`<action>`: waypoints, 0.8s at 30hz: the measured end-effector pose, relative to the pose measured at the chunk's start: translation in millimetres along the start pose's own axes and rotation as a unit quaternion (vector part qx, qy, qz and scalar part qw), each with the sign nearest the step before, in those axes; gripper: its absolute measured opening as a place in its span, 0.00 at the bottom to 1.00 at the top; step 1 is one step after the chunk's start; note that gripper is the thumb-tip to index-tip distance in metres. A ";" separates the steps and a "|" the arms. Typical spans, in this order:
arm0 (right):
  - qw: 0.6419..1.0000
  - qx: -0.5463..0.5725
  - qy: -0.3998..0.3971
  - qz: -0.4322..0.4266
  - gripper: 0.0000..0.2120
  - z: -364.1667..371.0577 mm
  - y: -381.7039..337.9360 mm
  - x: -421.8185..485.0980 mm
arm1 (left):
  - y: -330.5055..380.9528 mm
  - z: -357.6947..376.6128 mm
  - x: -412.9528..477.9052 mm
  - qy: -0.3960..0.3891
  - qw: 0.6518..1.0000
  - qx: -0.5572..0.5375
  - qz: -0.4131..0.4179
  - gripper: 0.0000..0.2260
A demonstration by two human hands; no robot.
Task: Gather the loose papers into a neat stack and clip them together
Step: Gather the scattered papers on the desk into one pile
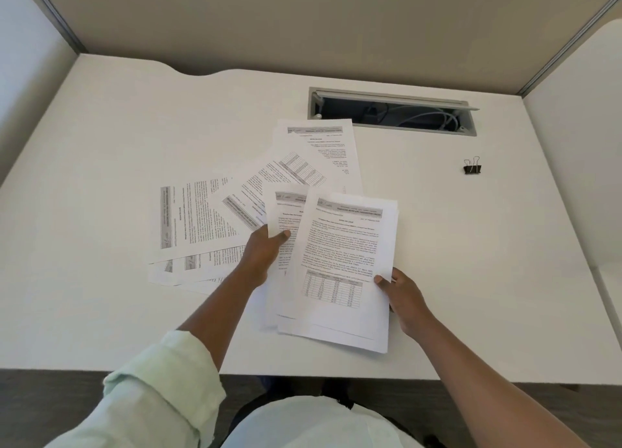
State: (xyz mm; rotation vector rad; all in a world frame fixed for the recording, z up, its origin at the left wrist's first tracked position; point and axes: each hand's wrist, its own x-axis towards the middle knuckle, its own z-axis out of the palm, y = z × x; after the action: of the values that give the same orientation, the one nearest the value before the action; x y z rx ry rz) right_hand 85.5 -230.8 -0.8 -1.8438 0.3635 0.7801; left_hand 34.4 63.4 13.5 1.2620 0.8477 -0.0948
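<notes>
White sheet (286,212) edge-pinched in left hand (266,250), stack (343,262) likewise in right hand (402,294), binder clip (472,168) well apart.

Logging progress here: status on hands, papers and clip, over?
Left hand pinches a sheet. Right hand grips gathered stack. More papers fanned on desk. Clip unused, far right; nothing in the way.

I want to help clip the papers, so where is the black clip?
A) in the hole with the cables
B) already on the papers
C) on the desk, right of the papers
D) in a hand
C: the clip sits alone on the desk, to the right of the papers, clamped on nothing.
</notes>
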 end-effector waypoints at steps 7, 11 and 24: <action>0.996 0.053 -0.065 0.006 0.12 9.4 -11.1 1.0 | 2.5 6.5 -9.6 -0.124 0.992 -0.005 -0.011 0.18; 0.997 0.048 -0.045 -0.027 0.12 11.6 -20.5 -1.0 | 9.1 13.5 -12.0 -0.152 0.988 0.024 -0.010 0.17; 0.966 0.195 -0.166 0.035 0.15 -0.7 -61.0 -12.7 | 47.4 13.0 -20.0 -0.208 0.971 -0.092 -0.076 0.24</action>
State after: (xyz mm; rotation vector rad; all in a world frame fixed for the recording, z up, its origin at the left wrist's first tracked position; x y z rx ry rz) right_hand 111.5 -208.3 51.2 -1.3120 0.3375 0.9716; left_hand 50.7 60.9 63.9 0.9544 0.5717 -0.3834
